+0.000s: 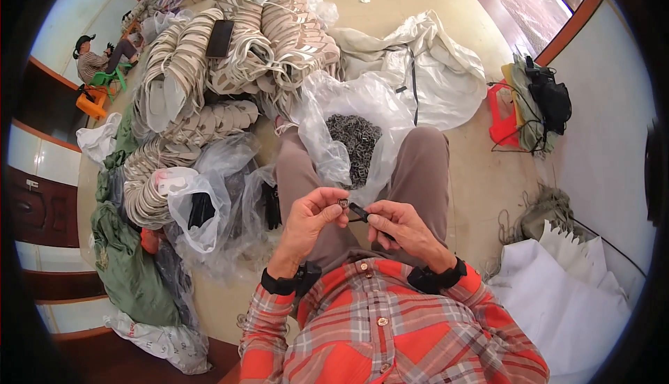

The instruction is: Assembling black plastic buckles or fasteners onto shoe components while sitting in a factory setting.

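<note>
Two hands meet near the middle of the frame. The left hand [306,221] has a closed grip, thumb and finger pinching a small metal buckle [343,203]. The right hand [407,226] also has a closed grip, on a black strap [359,212] whose end lies just beside the buckle; whether they touch is too small to tell. Above them in the frame, between the brown trouser legs [422,182], a clear plastic bag [387,102] contains a heap of dark metal pieces [357,143]. Bundles of pale strappy shoe pieces [298,39] fill the upper left, a black phone [219,39] resting on them. A white sack [446,81] lies upper right of centre.
</note>
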